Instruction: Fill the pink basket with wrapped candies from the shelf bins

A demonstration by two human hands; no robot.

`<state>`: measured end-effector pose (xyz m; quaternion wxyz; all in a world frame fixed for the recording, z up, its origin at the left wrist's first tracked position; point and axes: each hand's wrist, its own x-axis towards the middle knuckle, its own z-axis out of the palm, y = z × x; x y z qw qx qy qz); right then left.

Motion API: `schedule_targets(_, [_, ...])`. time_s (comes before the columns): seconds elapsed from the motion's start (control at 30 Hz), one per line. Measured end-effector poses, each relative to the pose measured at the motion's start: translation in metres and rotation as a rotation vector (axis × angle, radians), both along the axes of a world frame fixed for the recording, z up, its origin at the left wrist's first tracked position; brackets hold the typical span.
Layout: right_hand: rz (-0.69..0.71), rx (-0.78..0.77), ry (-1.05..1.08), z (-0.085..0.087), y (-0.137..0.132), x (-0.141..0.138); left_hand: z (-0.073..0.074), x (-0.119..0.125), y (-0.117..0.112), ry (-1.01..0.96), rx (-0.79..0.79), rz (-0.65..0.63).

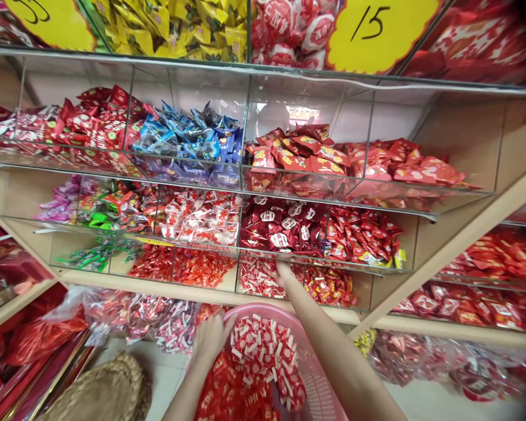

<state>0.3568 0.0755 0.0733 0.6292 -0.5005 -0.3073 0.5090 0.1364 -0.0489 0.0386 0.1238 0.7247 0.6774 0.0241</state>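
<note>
A pink plastic basket [312, 374] sits low in front of me, below the shelves. My left hand [210, 338] is closed over its left rim, the thumb on the inner side. Inside the basket lie red-and-white wrapped candies [263, 345] and, nearer me, red packets [239, 393] with gold print. My right hand [284, 271] reaches over the basket into a bottom-row bin of small red-and-white wrapped candies [258, 278]. Its fingers are hidden under the shelf edge above, so what they hold does not show.
Glass-fronted shelves hold blue packets [179, 131], red packets [307, 149] and dark red packets [284, 225]. Above hangs a yellow price sign [381, 32] marked 15. Bagged candies [135, 316] lie under the bottom shelf. A woven basket [127, 374] stands on the floor at lower left.
</note>
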Motion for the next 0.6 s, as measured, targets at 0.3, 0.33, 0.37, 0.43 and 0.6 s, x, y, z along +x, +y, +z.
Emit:
schedule_targets(0.3, [0.008,-0.147,0.407,0.005,-0.009,0.021,-0.002,0.0,0.0,0.002,0.021,-0.011])
schedule_targets(0.33, [0.005,-0.155,0.434,0.004,-0.01,0.021,-0.001,0.0,0.0,-0.001,0.02,-0.012])
schedule_targets(0.37, [0.002,-0.16,0.457,0.004,-0.01,0.022,-0.001,0.0,0.0,-0.003,0.02,-0.012])
schedule_targets(0.43, [-0.005,-0.167,0.495,0.004,-0.011,0.023,-0.001,0.0,0.0,-0.005,0.018,-0.011])
schedule_targets(0.6, [-0.001,-0.173,0.544,0.005,-0.013,0.023,-0.001,0.0,0.0,-0.007,0.016,-0.007])
